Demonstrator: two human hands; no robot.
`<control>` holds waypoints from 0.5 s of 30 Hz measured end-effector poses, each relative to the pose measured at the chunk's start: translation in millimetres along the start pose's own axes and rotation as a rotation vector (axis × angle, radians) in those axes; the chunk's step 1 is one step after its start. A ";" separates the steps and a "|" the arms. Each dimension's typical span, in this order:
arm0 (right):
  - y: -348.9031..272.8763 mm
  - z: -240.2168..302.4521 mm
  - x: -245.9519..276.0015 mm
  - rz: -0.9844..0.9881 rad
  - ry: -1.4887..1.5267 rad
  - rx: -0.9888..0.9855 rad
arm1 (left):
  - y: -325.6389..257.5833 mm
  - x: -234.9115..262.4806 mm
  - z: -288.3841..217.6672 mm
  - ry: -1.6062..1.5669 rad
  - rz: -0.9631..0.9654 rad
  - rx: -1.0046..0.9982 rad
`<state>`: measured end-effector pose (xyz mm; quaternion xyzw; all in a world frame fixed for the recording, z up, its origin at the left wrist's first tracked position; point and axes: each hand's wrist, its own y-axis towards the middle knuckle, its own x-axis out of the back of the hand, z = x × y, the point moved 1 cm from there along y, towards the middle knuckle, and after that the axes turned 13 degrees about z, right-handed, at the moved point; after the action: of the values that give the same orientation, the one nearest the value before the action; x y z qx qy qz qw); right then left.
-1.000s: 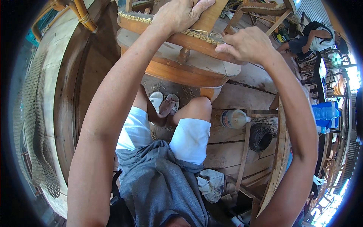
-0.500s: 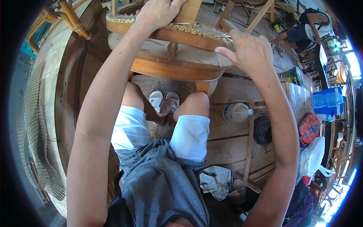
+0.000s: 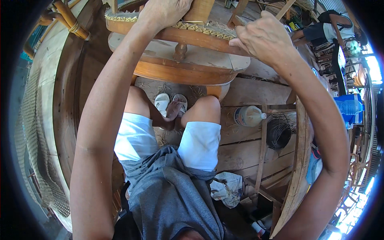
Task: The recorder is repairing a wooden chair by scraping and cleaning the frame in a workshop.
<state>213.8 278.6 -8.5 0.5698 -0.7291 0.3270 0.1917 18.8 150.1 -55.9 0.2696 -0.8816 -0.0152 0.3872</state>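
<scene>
In front of me, near the upper edge, stands a piece of wooden furniture (image 3: 188,74) with a curved brown front and a short turned post (image 3: 180,51). Above it runs a curved wooden rail (image 3: 200,41) edged with a pale woven braid (image 3: 196,28). My left hand (image 3: 166,12) lies over the rail beside a flat wooden upright (image 3: 199,11); its fingers are mostly cut off by the upper edge. At the rail's right end my right hand (image 3: 264,40) is closed, its thumb against the braid. Whatever it pinches is hidden by the hand.
A plastic jug (image 3: 249,116) and a dark round container (image 3: 279,134) are on the plank floor to the right. A long wooden board (image 3: 294,176) stands beside my right forearm. Netting (image 3: 38,148) hangs at left. Another person (image 3: 324,34) is at the far right.
My right hand has curled its fingers and drawn its thumb in at the rail's end. My right elbow has swung outward, uncovering the long board. The view has shifted slightly.
</scene>
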 end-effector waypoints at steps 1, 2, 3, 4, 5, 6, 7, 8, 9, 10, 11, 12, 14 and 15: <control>2.6 -1.7 2.5 0.033 -0.035 0.058 | -1.2 0.0 0.3 -0.002 -0.015 -0.004; 4.4 -7.5 3.0 0.038 -0.040 0.054 | -3.0 0.7 -3.2 -0.007 -0.016 -0.011; 7.0 -14.1 2.3 0.050 0.016 0.106 | -5.5 1.2 -6.8 -0.069 0.016 0.007; 6.4 -18.8 2.0 0.063 0.073 0.158 | -6.2 0.9 -10.1 -0.132 0.049 0.024; 6.7 -19.5 0.1 0.059 0.067 0.155 | -5.1 2.0 -9.0 -0.130 0.042 0.021; 5.7 -18.3 -6.6 0.068 0.103 0.107 | -2.9 0.1 -6.2 -0.058 0.016 0.032; 4.5 -17.2 -11.3 0.078 0.139 0.057 | -1.5 -1.6 -4.9 0.013 -0.009 0.043; -4.1 -5.2 -7.4 0.073 0.371 0.157 | -1.9 -2.3 -2.7 0.031 -0.014 0.020; -16.1 15.9 2.4 0.057 0.602 0.263 | 1.3 1.5 3.4 0.043 -0.023 0.027; -28.6 47.2 -0.4 0.024 0.563 0.358 | 8.6 2.2 8.5 0.087 -0.025 0.046; -45.0 83.7 -3.6 -0.001 0.529 0.450 | 8.9 2.8 10.0 0.125 -0.018 0.064; -54.5 112.1 -3.5 0.004 0.589 0.442 | 6.0 7.2 13.9 0.075 -0.014 0.066; -73.7 138.6 -8.8 0.002 0.618 0.414 | 5.9 7.8 9.3 0.067 -0.043 0.039; -88.5 145.2 -17.1 -0.021 0.777 0.186 | 5.6 3.3 4.5 0.056 -0.058 0.025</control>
<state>316.8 177.6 -100.2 0.4259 -0.5637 0.5810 0.4041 11.3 152.5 -55.6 0.3000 -0.8624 -0.0080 0.4077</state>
